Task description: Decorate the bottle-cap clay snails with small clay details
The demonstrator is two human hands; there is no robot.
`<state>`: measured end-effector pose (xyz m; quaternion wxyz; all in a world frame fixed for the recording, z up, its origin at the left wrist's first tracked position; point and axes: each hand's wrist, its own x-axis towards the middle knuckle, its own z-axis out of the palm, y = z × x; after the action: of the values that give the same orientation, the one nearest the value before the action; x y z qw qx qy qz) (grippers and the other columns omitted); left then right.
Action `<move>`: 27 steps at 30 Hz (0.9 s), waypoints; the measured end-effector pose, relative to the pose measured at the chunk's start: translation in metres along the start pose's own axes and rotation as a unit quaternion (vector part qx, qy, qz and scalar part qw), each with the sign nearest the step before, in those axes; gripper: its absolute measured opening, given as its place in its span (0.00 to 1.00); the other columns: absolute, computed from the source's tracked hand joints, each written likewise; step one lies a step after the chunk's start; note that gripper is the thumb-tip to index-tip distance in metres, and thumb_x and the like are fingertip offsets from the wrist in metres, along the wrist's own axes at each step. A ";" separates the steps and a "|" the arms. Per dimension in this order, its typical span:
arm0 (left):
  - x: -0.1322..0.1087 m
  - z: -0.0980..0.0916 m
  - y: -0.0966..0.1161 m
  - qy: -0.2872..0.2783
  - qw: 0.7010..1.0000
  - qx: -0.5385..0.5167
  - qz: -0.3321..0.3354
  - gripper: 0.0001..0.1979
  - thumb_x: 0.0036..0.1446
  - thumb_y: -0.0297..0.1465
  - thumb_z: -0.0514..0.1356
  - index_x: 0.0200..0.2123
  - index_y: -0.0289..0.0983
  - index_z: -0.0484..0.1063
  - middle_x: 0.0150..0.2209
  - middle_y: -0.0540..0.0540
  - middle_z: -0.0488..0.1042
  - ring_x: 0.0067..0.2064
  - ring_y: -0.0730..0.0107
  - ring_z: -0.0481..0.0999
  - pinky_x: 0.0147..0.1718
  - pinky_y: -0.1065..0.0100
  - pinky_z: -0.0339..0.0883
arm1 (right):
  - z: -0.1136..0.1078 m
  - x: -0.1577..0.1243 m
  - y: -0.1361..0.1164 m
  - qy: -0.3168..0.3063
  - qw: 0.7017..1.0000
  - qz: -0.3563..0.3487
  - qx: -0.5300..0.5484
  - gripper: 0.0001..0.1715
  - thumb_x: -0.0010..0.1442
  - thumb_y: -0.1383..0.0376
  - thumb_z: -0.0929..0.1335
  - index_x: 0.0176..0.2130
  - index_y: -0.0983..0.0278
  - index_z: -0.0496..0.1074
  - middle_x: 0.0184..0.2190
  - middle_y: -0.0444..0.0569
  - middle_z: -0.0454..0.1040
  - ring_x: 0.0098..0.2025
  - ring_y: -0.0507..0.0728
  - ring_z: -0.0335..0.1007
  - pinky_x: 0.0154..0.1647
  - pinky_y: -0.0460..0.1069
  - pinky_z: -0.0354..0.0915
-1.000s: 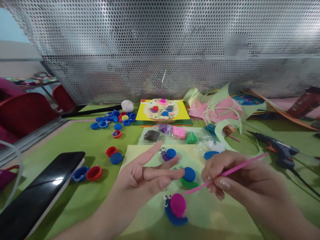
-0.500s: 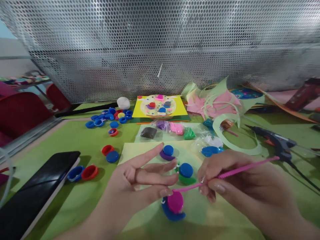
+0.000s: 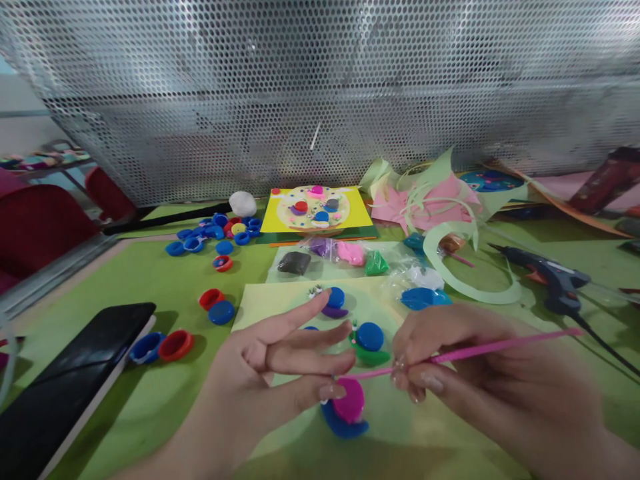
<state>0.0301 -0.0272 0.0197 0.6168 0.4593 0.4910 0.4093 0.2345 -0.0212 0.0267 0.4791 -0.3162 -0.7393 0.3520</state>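
My right hand (image 3: 450, 360) pinches a thin pink clay tool (image 3: 480, 350) with a ribbed grip, held nearly level. Its narrow end reaches the thumb and fingers of my left hand (image 3: 285, 373), which are brought together around the tip; whatever small thing they pinch is hidden. My left index finger points forward. Beneath the hands, on pale yellow paper (image 3: 425, 427), lie snail shapes: a magenta cap on a blue clay body (image 3: 343, 423), a blue cap (image 3: 371, 337) on green clay, and another blue cap (image 3: 336, 297) on purple clay.
Bags of coloured clay (image 3: 350, 253) lie behind the paper. Several bottle caps (image 3: 213, 230) and a black phone (image 3: 85, 380) are at left. A finished snail picture (image 3: 280, 217) stands at the back. Paper scraps (image 3: 430, 200) and a glue gun (image 3: 545, 267) sit at right.
The pink clay tool's narrow end has slid further between my left thumb and fingers. Its far end has shifted right and slightly down. The view has tilted slightly.
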 end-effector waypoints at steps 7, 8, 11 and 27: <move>0.000 0.001 -0.001 0.007 1.000 0.010 0.008 0.30 0.40 0.27 0.70 0.50 0.46 0.73 0.29 0.50 0.83 0.50 0.61 0.77 0.52 0.65 0.69 | 0.001 0.000 0.000 -0.007 1.000 -0.017 -0.023 0.08 0.57 0.71 0.70 0.29 0.60 0.69 0.22 0.36 0.75 0.24 0.46 0.73 0.29 0.37 0.68; 0.000 0.002 -0.001 0.013 1.000 0.010 0.009 0.29 0.41 0.27 0.70 0.49 0.47 0.74 0.29 0.51 0.83 0.49 0.61 0.78 0.51 0.65 0.69 | 0.001 0.000 0.000 -0.008 0.999 -0.018 -0.030 0.08 0.58 0.71 0.70 0.29 0.60 0.69 0.22 0.36 0.75 0.24 0.45 0.73 0.29 0.37 0.68; -0.001 0.003 -0.001 0.031 0.999 0.007 0.008 0.27 0.39 0.27 0.71 0.46 0.50 0.76 0.31 0.52 0.83 0.46 0.61 0.79 0.49 0.67 0.71 | 0.001 -0.001 -0.001 -0.003 0.998 -0.026 -0.049 0.07 0.58 0.70 0.70 0.30 0.60 0.69 0.22 0.36 0.76 0.24 0.45 0.73 0.30 0.37 0.68; -0.002 0.003 0.000 0.028 0.999 0.011 0.020 0.25 0.40 0.30 0.72 0.45 0.50 0.76 0.35 0.55 0.82 0.45 0.64 0.80 0.52 0.67 0.69 | 0.002 0.002 0.000 -0.010 0.999 -0.018 -0.034 0.07 0.57 0.72 0.69 0.29 0.62 0.71 0.22 0.40 0.77 0.24 0.48 0.74 0.28 0.39 0.70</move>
<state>0.0323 -0.0300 0.0200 0.5896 0.4637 0.5033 0.4289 0.2319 -0.0199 0.0271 0.4669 -0.3156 -0.7613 0.3208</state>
